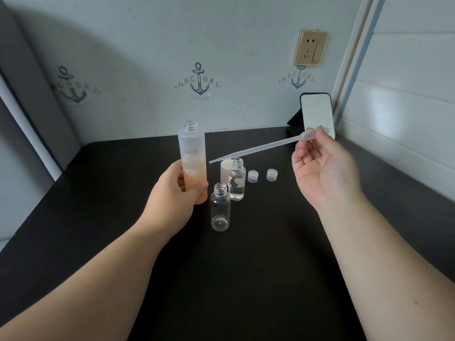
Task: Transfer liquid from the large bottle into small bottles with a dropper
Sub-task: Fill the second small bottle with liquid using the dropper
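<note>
Gripping large bottle upright on counter with my left hand, fingers wrapping lower half. My right hand, palm up, pinching dropper bulb; tip hovering over far small bottle. Near small bottle standing beside.

"ANCHORS" – wall print; large bottle – red characters, unreadable.

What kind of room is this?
Probably a home desk nook, not a lab: anchor-print wallpaper, a wall socket and a phone propped at the back of a dark desk.
</note>
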A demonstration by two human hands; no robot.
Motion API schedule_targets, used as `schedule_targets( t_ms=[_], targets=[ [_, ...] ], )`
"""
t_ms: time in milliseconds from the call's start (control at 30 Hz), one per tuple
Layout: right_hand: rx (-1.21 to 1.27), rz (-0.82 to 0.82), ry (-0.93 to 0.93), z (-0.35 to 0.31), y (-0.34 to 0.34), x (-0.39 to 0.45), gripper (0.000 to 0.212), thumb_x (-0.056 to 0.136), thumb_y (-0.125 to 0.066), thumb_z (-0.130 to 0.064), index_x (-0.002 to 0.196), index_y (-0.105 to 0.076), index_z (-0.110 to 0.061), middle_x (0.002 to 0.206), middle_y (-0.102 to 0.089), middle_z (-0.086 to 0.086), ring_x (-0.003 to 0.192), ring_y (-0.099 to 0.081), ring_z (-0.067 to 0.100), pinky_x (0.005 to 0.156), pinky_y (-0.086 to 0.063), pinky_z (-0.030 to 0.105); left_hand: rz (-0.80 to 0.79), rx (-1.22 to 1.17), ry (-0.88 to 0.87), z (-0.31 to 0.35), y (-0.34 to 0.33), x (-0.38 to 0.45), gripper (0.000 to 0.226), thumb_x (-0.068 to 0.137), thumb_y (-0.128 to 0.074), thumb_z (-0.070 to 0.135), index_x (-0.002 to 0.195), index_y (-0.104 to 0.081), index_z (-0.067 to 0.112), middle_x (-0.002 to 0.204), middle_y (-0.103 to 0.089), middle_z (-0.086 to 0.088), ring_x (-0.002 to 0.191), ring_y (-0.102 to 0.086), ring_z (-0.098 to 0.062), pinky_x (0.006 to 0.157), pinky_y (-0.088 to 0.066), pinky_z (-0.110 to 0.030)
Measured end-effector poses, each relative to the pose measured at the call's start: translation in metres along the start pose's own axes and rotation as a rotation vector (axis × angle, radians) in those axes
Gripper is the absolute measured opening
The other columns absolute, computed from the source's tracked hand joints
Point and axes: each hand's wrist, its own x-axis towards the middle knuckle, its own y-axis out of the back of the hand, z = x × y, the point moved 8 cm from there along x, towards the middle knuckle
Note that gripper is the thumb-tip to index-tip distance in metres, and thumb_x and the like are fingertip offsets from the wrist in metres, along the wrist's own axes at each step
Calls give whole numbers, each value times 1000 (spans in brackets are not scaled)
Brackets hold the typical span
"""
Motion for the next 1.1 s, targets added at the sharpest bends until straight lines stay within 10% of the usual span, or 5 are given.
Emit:
schedule_targets(
  t_ms=[600, 1100],
  targets=[
    [15, -69, 104, -15, -5, 2, 25, 97, -66, -18, 76, -77, -9, 85, -74, 1, 80, -71, 13, 72, -54, 21, 81, 48, -100, 22, 14, -13, 54, 87, -76, 31, 95, -43, 73, 99, -53, 50, 92, -51, 24, 70, -41, -17],
    [-183, -34, 199, -27, -2, 1, 21, 95, -65, -10, 77, -76, -14, 79, -72, 1, 65, -64, 11, 60, -51, 21, 205, 222, -225, 22, 24, -12, 45, 82, -79, 17, 119, -62, 34, 102, -57, 23, 92, -47, 3, 78, -34, -11]
  ],
)
